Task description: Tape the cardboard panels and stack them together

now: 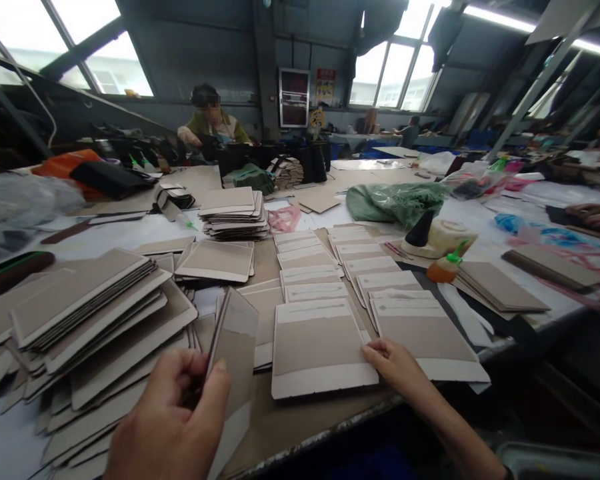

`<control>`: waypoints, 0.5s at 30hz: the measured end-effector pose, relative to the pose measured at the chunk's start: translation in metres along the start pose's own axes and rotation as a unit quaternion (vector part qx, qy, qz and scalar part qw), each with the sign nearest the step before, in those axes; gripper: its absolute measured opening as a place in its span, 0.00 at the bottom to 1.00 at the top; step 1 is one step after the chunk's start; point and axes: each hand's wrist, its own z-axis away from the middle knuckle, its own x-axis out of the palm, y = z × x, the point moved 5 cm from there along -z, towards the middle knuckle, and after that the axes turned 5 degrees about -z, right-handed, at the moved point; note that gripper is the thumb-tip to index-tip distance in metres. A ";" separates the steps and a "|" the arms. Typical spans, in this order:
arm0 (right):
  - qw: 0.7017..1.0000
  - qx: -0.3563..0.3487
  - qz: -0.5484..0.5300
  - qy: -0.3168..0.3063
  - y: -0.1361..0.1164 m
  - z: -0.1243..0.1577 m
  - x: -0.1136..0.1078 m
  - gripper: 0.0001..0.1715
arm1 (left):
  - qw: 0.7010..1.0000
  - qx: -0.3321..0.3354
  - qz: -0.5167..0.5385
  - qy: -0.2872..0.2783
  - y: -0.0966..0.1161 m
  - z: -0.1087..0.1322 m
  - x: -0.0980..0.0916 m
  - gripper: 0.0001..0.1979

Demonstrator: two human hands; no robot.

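Observation:
My left hand [173, 420] is closed around a small stack of grey-brown cardboard sheets [237, 353], held upright on edge near the table's front. My right hand [395, 367] rests at the right edge of a flat cardboard sheet with white margins [317, 347], thumb and fingers pinching or pressing its side. Behind that sheet, two overlapping rows of similar sheets [325, 267] run away from me. A further sheet [425, 337] lies just right of my right hand.
Heaps of cardboard sheets [85, 320] cover the left of the table, with another stack [235, 213] further back. An orange glue bottle [445, 267], a black cone [421, 230] and a green bag [395, 200] sit to the right. A person [210, 123] works at the far side.

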 end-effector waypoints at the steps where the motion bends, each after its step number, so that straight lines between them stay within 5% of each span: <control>1: 0.998 0.011 -0.062 -0.024 -0.002 0.003 0.004 0.20 | 1.000 -0.006 -0.007 -0.015 0.005 0.000 0.001 0.13; 6: 0.978 -0.014 -0.185 -0.097 -0.049 0.034 0.019 0.22 | 1.000 0.011 0.002 -0.023 0.019 0.003 0.002 0.09; 11: 0.972 -0.207 -0.067 -0.088 -0.130 0.076 0.031 0.13 | 0.998 0.009 0.042 -0.039 0.021 0.007 0.003 0.14; 15: 0.949 -0.295 -0.010 -0.107 -0.170 0.094 0.063 0.06 | 0.997 0.009 0.073 -0.024 0.025 0.012 0.000 0.22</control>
